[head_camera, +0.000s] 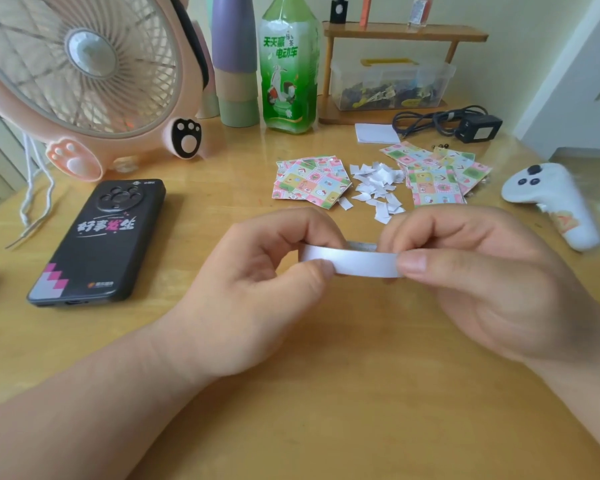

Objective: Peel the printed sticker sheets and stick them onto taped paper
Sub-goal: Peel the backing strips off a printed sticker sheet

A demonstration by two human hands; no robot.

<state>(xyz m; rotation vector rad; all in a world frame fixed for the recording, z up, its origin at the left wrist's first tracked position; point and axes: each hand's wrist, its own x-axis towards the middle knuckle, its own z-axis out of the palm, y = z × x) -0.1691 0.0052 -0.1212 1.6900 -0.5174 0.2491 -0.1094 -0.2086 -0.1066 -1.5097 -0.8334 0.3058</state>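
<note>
Over the middle of the wooden desk (291,393), both my hands hold a white roll of tape (357,261) edge-on. My left hand (257,282) pinches its left side between thumb and fingers. My right hand (482,275) grips its right side, thumb pressed on the white face. Behind them lie two fanned piles of colourful printed sticker sheets, one at the left (310,181) and one at the right (437,174). A heap of small white peeled paper scraps (378,192) sits between the piles. A small white paper pad (374,133) lies further back.
A black phone (97,240) lies at the left, a pink fan (84,74) behind it. Bottles (288,64) and a wooden shelf with a clear box (392,84) stand at the back. A black cable and adapter (465,124) and a white controller (551,199) lie at the right.
</note>
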